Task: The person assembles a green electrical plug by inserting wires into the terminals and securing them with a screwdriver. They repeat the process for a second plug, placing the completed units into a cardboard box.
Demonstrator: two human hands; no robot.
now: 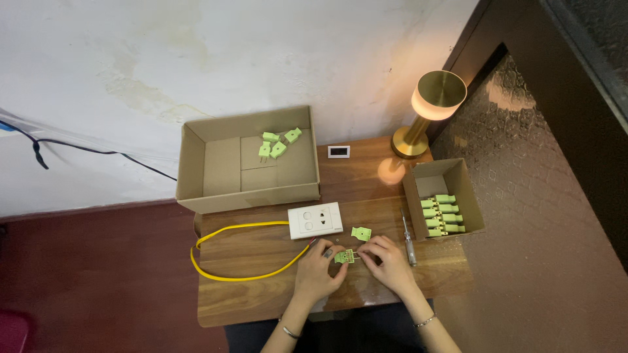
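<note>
Light, stiff green plug [345,257] pinched between left hand [318,273] and right hand [388,259] — both grips closed on it; likely best held by body sides, clear of prongs.

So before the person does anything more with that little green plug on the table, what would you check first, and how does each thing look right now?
1. Opened green plug gripped by both hands, left hand and right hand: ok.
2. Loose green cover lying close above the hands: ok.
3. Screwdriver beside the right hand: ok.
4. Yellow cable end at the plug: cannot tell, fingers hide it.
5. Small screws accounted for: cannot tell, too small.
6. Lit lamp on the table: ok.
</note>
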